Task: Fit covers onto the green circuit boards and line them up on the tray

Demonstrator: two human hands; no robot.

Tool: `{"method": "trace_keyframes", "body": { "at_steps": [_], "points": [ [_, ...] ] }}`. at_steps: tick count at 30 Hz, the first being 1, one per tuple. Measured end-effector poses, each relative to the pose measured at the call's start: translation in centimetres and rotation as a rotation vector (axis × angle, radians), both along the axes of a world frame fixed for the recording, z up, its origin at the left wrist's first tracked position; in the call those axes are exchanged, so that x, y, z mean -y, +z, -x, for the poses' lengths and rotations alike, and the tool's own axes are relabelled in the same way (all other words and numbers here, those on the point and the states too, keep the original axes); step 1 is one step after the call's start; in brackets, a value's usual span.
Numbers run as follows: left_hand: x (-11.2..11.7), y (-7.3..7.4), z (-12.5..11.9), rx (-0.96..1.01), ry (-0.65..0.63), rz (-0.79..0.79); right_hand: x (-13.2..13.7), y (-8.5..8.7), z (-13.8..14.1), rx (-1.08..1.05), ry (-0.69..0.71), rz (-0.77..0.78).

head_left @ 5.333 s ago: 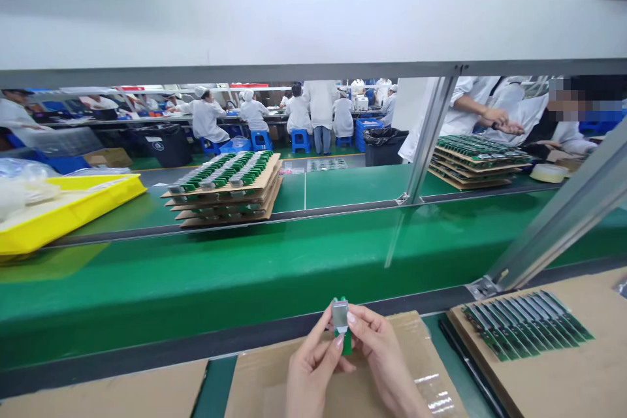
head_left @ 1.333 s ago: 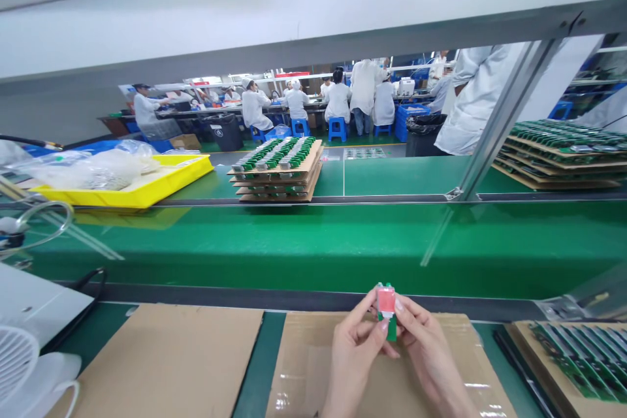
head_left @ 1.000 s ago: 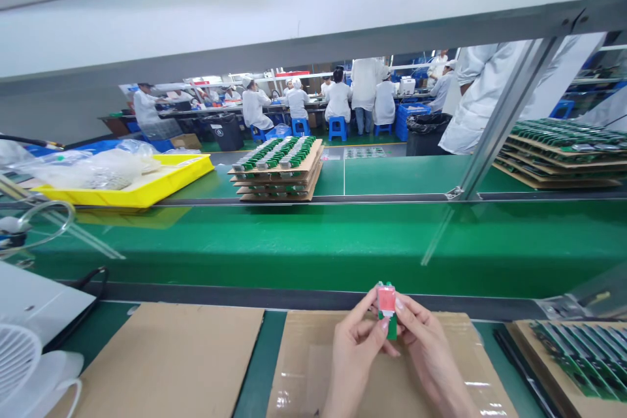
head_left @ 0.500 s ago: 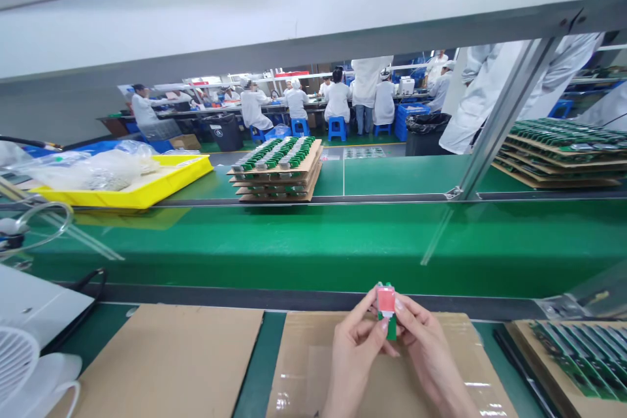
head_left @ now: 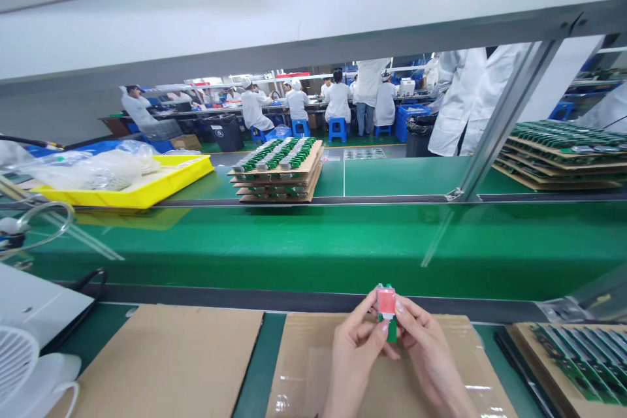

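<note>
Both hands are clamped on one small module, a green board with a pinkish-red square face [head_left: 386, 302]. The left hand [head_left: 353, 347] pinches its lower left, thumb across the front; the right hand [head_left: 422, 333] has its thumb against the right side of the red face. The curled fingers hide the back, so I can't tell how they meet behind it. Whatever the red face shows is too small to read, and the forearms are cut off at the bottom of my view.

The module is held up near the far edge of a cardboard sheet [head_left: 304, 369] on the tabletop [head_left: 261, 356]. Just left lies a second sheet [head_left: 181, 353], a green gap between their edges — the white device [head_left: 24, 366] by the tabletop's near left corner is cut off. To the right, a row of boards [head_left: 580, 359] on cardboard runs out of sight.

Past the tabletop's far edge, a long green strip [head_left: 245, 241] gives the fingertips room ahead. Beyond it stand a layered stack of boards [head_left: 279, 170], a yellow tray [head_left: 183, 176] with cloudy plastic bags [head_left: 98, 166] blurring its contents, and, right, another stack [head_left: 563, 150] partly behind a metal post [head_left: 512, 111].
</note>
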State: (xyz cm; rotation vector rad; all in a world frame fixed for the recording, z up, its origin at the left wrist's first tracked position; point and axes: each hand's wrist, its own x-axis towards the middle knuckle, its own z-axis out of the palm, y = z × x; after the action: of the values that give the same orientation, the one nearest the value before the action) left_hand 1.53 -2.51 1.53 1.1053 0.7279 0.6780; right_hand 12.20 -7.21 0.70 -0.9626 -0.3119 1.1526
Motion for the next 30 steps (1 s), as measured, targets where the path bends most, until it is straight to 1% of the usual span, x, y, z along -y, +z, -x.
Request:
{"method": "trace_keyframes", "body": {
  "at_steps": [20, 30],
  "points": [
    [0.01, 0.05, 0.09, 0.022, -0.017, 0.003, 0.01, -0.34, -0.07, 0.023, -0.004, 0.020],
    [-0.03, 0.16, 0.05, -0.023, 0.003, -0.008, 0.15, -0.11, -0.01, 0.029, -0.008, 0.016]
  ]
}}
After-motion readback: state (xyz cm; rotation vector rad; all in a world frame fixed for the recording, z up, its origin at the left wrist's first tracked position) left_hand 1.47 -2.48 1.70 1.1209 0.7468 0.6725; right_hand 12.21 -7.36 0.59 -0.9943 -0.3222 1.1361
